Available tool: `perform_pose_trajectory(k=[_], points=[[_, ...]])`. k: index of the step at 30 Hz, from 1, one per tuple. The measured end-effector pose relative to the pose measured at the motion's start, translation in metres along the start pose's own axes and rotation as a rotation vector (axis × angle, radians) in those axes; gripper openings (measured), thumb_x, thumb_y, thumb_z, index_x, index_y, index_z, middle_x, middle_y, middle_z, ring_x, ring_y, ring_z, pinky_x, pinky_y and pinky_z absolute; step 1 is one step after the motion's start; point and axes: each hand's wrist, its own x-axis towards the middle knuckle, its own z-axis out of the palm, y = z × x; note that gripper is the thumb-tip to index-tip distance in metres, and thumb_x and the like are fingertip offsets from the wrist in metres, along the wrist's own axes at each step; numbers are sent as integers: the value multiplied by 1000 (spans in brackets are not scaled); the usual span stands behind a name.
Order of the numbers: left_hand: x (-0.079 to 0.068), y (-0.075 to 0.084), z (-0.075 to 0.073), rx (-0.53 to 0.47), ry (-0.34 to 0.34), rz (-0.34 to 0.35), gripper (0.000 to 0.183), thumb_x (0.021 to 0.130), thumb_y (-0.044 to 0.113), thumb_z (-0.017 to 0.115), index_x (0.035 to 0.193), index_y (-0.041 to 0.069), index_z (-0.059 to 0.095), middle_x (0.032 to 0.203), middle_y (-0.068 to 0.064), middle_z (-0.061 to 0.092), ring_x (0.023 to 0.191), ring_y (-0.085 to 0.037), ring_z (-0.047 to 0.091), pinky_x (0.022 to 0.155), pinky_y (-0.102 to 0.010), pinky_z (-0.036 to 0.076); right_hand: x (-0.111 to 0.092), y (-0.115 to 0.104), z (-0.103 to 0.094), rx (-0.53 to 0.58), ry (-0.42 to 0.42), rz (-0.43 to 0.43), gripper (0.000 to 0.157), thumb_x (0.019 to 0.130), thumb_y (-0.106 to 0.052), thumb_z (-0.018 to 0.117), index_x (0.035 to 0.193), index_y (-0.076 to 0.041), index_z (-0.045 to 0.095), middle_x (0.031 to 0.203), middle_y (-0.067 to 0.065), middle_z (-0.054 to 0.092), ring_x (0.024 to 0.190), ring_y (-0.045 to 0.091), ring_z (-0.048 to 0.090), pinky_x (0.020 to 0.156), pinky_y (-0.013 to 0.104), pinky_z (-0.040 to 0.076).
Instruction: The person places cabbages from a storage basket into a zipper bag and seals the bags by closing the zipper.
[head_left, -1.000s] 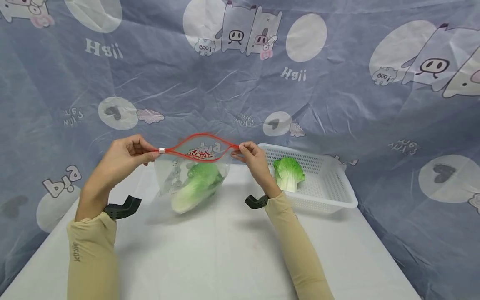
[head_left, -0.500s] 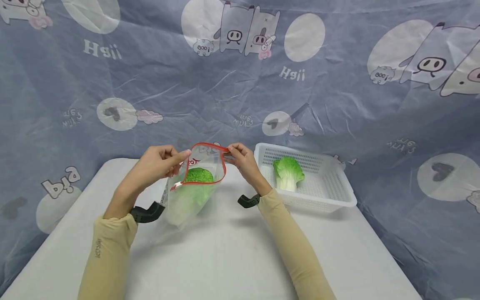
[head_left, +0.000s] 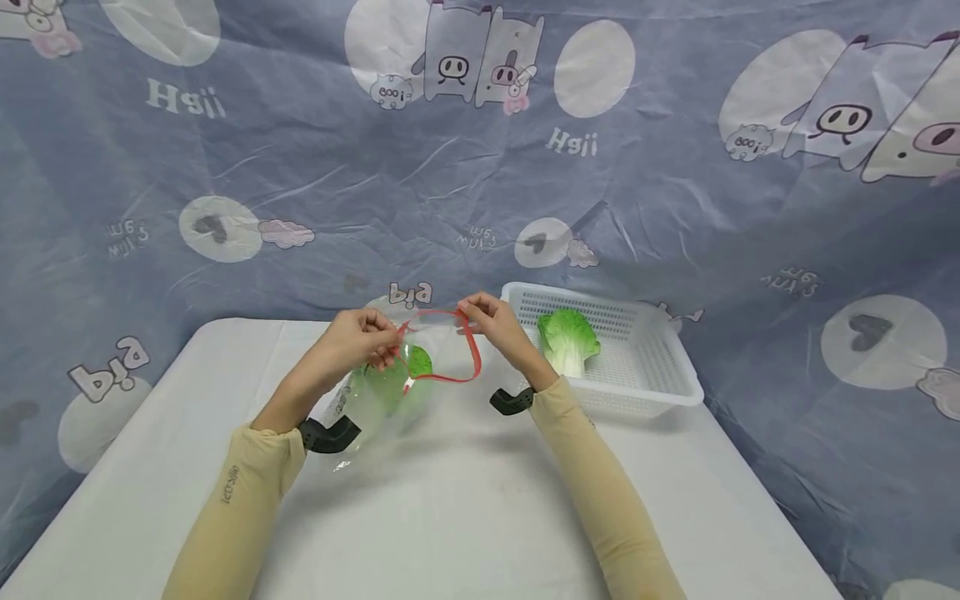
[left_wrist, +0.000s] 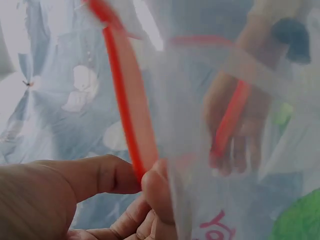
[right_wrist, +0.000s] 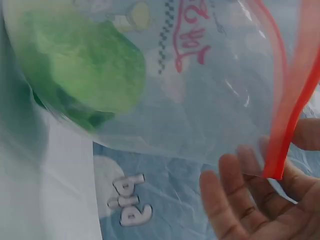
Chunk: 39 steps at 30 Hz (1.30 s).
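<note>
- Blue cloth printed with cartoon pigs and pale circles hangs behind a white desk and drapes down around its sides.
- Above the far middle of the desk, both hands hold up a clear plastic bag with a red zip strip along its mouth.
- Left hand: its fingers pinch the red strip at one end of the mouth, thumb against forefinger, as the left wrist view shows close up.
- Right hand: its fingers curl around the other end of the red strip, seen from below in the right wrist view.
- Between the two hands the mouth of the bag stands open in a loop.
- Inside the bag lies a green cabbage, low in the pouch; the bottom of the bag hangs down near the left wrist, just above the desk.
- Red lettering is printed on the bag's side.
- To the right of the hands, a white plastic basket sits on the desk against the cloth.
- A second green cabbage lies in the basket, near its left end, leafy top toward the back.
- Both arms wear tan sleeves, each with a dark strap at the wrist.
</note>
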Motion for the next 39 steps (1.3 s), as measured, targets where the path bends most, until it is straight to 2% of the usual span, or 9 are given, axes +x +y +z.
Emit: perform_pose_trajectory(k=[4,8,11,14,18,21,27,32,39], points=[[5,-4,18,-14,-89,-14,12,91,5,57,95,-6,57,72,-7,66,62,-16,65,64,-34,58,-8,-1,-23,-153,-16,124,45,96,-43,56,117,-4,60,116,15,62,103,30,62,86,40,56],[7,-6,31,-12,-103,-23,10,89,4,57,93,-5,59,72,-7,67,62,-18,67,63,-32,57,-15,-7,-52,-231,19,276,49,95,-43,58,121,-1,59,118,20,60,107,38,61,88,42,55],[7,-6,35,-18,-95,-18,9,89,4,58,92,-5,58,73,-11,68,61,-18,66,61,-31,57,-19,-12,-76,-322,65,406,40,94,-42,59,103,-3,61,94,11,61,92,30,62,92,43,52],[6,-6,36,-22,-90,-12,9,89,4,58,92,-5,58,72,-13,68,59,-17,66,61,-31,57,-22,-11,-99,-407,91,516,41,92,-43,62,72,-10,45,70,-3,41,74,17,49,97,45,49],[6,-5,36,-16,-91,-17,10,89,6,59,92,-4,58,70,-10,67,58,-16,65,62,-32,57,-26,-3,-126,-507,90,588,45,89,-46,63,74,-12,37,77,-1,32,74,14,41,96,44,48],[6,-5,37,-5,-96,-25,11,89,8,61,91,-3,58,69,-8,67,57,-15,64,63,-33,57,-29,5,-142,-566,83,630,44,88,-50,62,82,-14,37,81,-1,32,68,11,38,76,33,47],[6,-6,39,-7,-103,-37,10,89,8,61,90,-1,59,70,-9,67,57,-15,64,61,-31,56,-32,23,-160,-559,59,775,47,87,-49,64,89,-8,42,62,-5,27,52,9,26,58,25,37],[5,-6,39,7,-102,-41,10,89,9,62,91,0,59,69,-7,67,57,-15,64,58,-29,55,-30,38,-167,-595,31,873,69,83,-57,66,116,1,50,67,-1,41,60,12,42,55,23,39],[3,-4,38,37,-116,-44,12,90,12,64,93,1,59,70,-8,68,58,-16,65,57,-29,53,-23,51,-169,-657,-12,935,57,81,-59,67,100,-7,54,83,4,54,71,15,53,61,25,47]])
